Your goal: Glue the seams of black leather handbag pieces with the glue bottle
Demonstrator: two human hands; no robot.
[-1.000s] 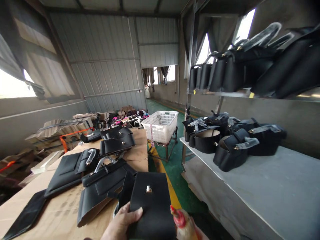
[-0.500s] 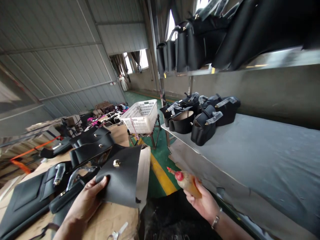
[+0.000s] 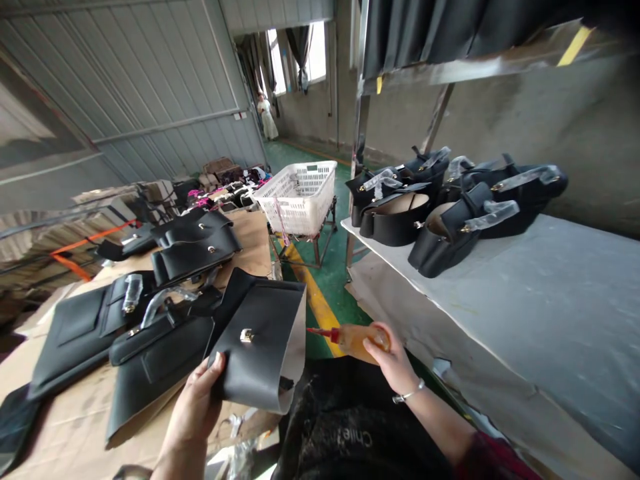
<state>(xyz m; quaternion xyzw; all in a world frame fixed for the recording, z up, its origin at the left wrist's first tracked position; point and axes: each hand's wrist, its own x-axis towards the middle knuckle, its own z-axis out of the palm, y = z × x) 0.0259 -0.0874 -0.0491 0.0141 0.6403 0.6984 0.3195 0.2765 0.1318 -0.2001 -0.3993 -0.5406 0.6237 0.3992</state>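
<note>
My left hand grips the left edge of a black leather bag panel, thumb on top near its gold clasp. The panel curves, and its pale inner side shows along the right edge. My right hand is wrapped round a squeeze bottle of amber liquid, tilted sideways. The bottle's red nozzle points left, at the panel's right edge; whether it touches I cannot tell. Black handbags with plastic-wrapped handles lie on the cardboard-covered table beside my left hand.
A white plastic basket stands on a metal stand ahead. On the right, several black bags sit on a grey-covered bench below a shelf of more black pieces. A person stands far off by the doorway.
My right hand has turned the bottle from tilted upward to nearly level and brought its nozzle left to the panel's edge. The left hand still grips the panel. The view has tipped downward.
</note>
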